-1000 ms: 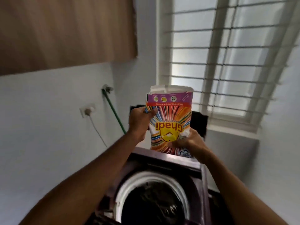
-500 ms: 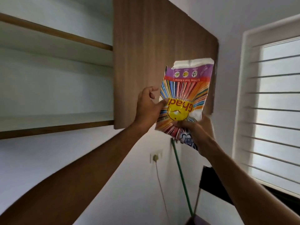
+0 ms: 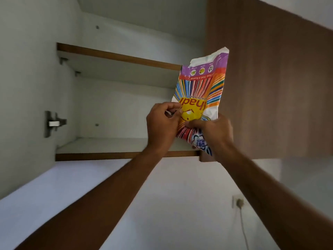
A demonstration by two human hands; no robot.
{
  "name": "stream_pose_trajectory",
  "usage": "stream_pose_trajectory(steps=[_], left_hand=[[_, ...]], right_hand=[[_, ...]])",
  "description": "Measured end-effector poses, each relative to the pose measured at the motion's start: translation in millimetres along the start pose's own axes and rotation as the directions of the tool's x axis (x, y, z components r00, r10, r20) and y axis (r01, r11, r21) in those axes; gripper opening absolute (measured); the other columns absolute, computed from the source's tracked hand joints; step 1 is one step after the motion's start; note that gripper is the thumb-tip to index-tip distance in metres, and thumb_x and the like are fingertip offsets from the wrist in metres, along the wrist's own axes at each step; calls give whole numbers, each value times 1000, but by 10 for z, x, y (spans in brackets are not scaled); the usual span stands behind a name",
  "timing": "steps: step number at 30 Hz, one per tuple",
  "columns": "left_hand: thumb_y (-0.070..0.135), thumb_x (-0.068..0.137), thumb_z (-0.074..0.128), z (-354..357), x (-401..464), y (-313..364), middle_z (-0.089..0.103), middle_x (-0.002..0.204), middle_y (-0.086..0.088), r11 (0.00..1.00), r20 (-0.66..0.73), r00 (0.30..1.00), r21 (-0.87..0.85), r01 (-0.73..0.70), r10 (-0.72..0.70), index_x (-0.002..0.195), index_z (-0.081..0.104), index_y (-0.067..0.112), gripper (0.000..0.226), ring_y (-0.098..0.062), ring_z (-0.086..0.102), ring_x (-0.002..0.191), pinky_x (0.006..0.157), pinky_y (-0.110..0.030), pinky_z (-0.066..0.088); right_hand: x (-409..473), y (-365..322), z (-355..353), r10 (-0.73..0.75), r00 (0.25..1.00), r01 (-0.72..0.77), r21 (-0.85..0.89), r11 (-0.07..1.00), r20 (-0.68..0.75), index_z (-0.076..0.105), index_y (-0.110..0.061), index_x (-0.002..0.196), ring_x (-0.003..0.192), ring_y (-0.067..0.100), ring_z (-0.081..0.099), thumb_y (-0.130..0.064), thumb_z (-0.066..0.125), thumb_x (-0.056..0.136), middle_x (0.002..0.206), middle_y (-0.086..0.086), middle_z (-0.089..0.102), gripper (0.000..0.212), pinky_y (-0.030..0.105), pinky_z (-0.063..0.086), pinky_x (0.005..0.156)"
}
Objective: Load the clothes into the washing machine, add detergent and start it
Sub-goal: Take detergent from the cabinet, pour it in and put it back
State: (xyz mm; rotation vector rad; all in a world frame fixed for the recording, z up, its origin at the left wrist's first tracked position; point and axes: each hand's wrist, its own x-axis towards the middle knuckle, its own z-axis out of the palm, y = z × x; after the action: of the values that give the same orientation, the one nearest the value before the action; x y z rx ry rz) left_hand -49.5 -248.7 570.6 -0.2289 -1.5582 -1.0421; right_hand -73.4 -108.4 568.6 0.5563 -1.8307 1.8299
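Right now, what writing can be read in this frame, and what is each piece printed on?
All of it is on the detergent packet, which appears upside down:
"hadi": big red letters, the first hidden behind the left hand.
"DBT": blue badge beside the right hand.
Red strip slogan, small line by the brand, icon captions: too blurred to read reliably.

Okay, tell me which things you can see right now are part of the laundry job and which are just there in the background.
Part of the job:
detergent packet
left hand, gripping it
right hand, gripping its lower end

Just there:
open cupboard shelves
cupboard door
hinge
wall socket with plug
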Motion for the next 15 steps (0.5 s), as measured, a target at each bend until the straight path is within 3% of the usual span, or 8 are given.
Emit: stream_pose_trajectory(steps=[2, 4, 7, 11, 13, 15], left_hand=[[19, 85, 74, -205, 66, -122, 71, 97, 4, 998, -14, 998, 20, 56, -55, 110, 72, 21, 26, -6, 66, 85, 78, -28, 58], [18, 86, 74, -373, 81, -217, 70, 100, 4, 991, -7, 991, 5, 135, -135, 122, 67, 21, 37, -7, 67, 87, 76, -26, 59], [22, 89, 71, -619, 114, -375, 68, 105, 8, 971, -17, 971, -19, 239, -240, 128, 63, 21, 40, -5, 65, 92, 80, -27, 59], [27, 93, 65, -912, 205, -557, 65, 99, 15, 941, -27, 941, 3, 338, -338, 119, 67, 26, 27, -4, 65, 89, 79, -25, 57], [26, 94, 62, -1056, 249, -677, 68, 96, 14, 929, -30, 929, 4, 370, -370, 103, 67, 30, 11, -7, 67, 89, 79, -25, 57], [28, 94, 60, -1175, 296, -801, 72, 99, 7, 915, -39, 915, 15, 403, -402, 102, 69, 25, 13, -11, 69, 93, 82, -29, 57]], right_hand=[[19, -3, 320, 37, 999, -38, 20, 999, 29, 70, -25, 92, 65, 22, 75, -39, 94, 54, 86, -1, 76, 47, 46, 62, 60], [52, 1, 616, 61, 997, -62, 28, 998, 50, 67, -24, 84, 61, 23, 74, -35, 93, 56, 83, 2, 75, 40, 46, 61, 54], [77, 6, 1093, 77, 994, -78, 16, 997, 78, 67, -20, 88, 63, 23, 73, -32, 90, 61, 83, 3, 72, 37, 43, 62, 54], [110, 76, 1746, 104, 985, -113, 56, 992, 137, 71, -14, 91, 63, 27, 73, -37, 83, 44, 81, 7, 74, 53, 48, 61, 55], [118, 124, 2045, 107, 985, -113, 42, 993, 135, 70, -12, 95, 66, 27, 73, -38, 81, 48, 84, 8, 73, 54, 47, 62, 58], [96, 130, 2301, 107, 986, -113, 33, 993, 131, 67, -8, 104, 79, 28, 72, -37, 82, 62, 96, 11, 72, 53, 47, 62, 68]])
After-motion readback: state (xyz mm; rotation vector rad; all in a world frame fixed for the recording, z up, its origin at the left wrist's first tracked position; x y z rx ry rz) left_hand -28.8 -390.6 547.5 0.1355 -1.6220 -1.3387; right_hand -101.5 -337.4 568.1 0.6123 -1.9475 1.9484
